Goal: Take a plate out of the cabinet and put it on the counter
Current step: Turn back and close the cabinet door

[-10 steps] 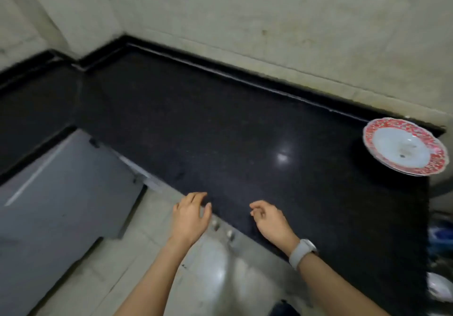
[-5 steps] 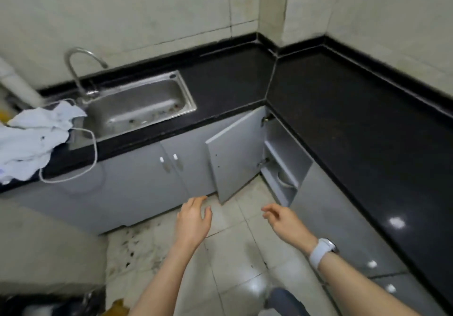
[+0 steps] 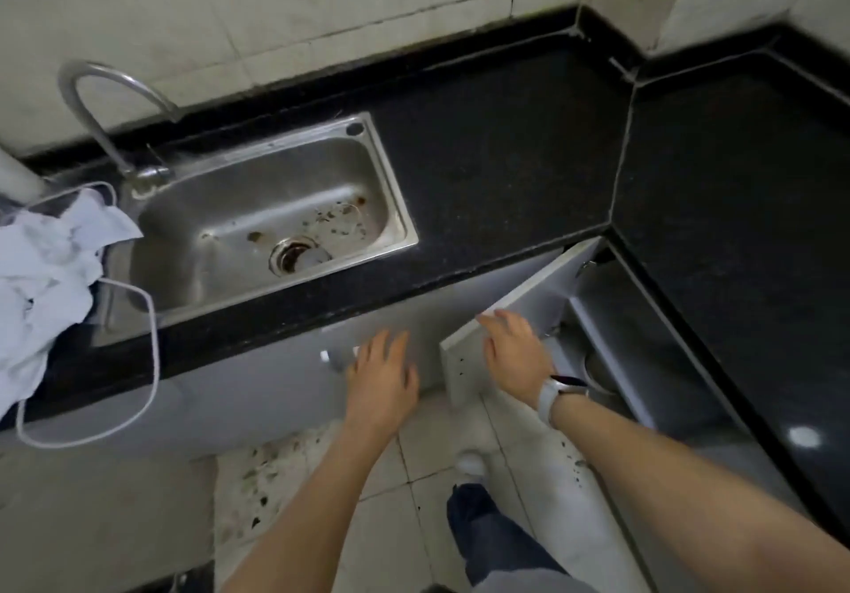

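The right hand (image 3: 515,353) rests spread on the top edge of the cabinet door (image 3: 519,312), gripping nothing; the left hand (image 3: 384,378) hangs loose and empty; the plate (image 3: 598,369), partly hidden, lies on the lower shelf; better swing the door wider before reaching in.

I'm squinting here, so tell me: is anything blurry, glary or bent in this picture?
Head view: the left hand and the cabinet front behind it are smeared by motion; a white glare spot sits on the black counter at the right; the wide lens curves the counter edges; the open cabinet interior is dim, so its contents are hard to read.
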`<state>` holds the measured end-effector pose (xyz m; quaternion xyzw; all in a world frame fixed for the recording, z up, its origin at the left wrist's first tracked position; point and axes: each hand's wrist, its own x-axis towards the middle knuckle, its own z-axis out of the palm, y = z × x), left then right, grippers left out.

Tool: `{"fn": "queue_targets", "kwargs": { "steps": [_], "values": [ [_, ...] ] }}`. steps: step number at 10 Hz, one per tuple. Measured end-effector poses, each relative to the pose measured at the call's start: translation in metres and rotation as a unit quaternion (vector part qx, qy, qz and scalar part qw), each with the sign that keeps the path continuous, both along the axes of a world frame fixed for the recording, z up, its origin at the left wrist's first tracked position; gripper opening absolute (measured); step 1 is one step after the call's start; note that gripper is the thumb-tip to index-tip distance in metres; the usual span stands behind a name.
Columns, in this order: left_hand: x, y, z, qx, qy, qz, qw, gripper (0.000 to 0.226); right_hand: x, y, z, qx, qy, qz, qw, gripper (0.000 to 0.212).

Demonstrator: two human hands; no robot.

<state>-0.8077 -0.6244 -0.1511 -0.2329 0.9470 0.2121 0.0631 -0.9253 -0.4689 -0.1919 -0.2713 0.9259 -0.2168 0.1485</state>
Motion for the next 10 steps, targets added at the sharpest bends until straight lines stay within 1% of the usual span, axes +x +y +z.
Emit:
{"fn": "queue_targets", "kwargs": {
  "steps": [1,2,3,4,5,6,7,8,9,10],
  "values": [
    [-0.044,-0.018,-0.014,-0.019,-0.042,-0.032,0.998,0.055,-0.035,-0.026,-0.021,0.099,-0.012,0.053,0.994,0.045],
    [-0.066,-0.024,-0.021,-0.024,-0.035,-0.049,0.998,0.054,-0.039,-0.026,-0.034,0.13,-0.006,0.051,0.99,0.042],
    [-0.094,-0.023,-0.028,-0.044,-0.017,-0.09,0.995,0.054,-0.027,-0.019,-0.036,0.098,-0.022,0.017,0.995,0.04],
    [-0.118,-0.014,-0.032,-0.054,-0.007,-0.141,0.989,0.054,-0.014,-0.006,-0.036,0.087,-0.019,-0.021,0.996,0.034],
    [-0.15,0.002,-0.038,-0.052,0.0,-0.222,0.974,0.06,0.008,0.025,-0.041,0.131,0.015,-0.11,0.985,0.021],
    [-0.178,0.017,-0.043,-0.087,-0.007,-0.285,0.955,0.075,0.027,0.051,-0.05,0.206,0.008,-0.203,0.957,0.058],
    [-0.198,0.025,-0.048,-0.101,-0.017,-0.305,0.947,0.083,0.023,0.065,-0.049,0.249,-0.003,-0.272,0.929,0.074],
    [-0.212,0.029,-0.059,-0.102,-0.048,-0.308,0.945,0.086,0.005,0.08,-0.043,0.224,-0.02,-0.333,0.916,0.071],
    [-0.211,0.029,-0.066,-0.115,-0.038,-0.311,0.943,0.09,-0.013,0.099,-0.04,0.219,-0.07,-0.362,0.903,0.069],
    [-0.21,0.027,-0.067,-0.121,-0.036,-0.309,0.943,0.093,-0.031,0.121,-0.042,0.213,-0.103,-0.362,0.902,0.072]
  ]
}}
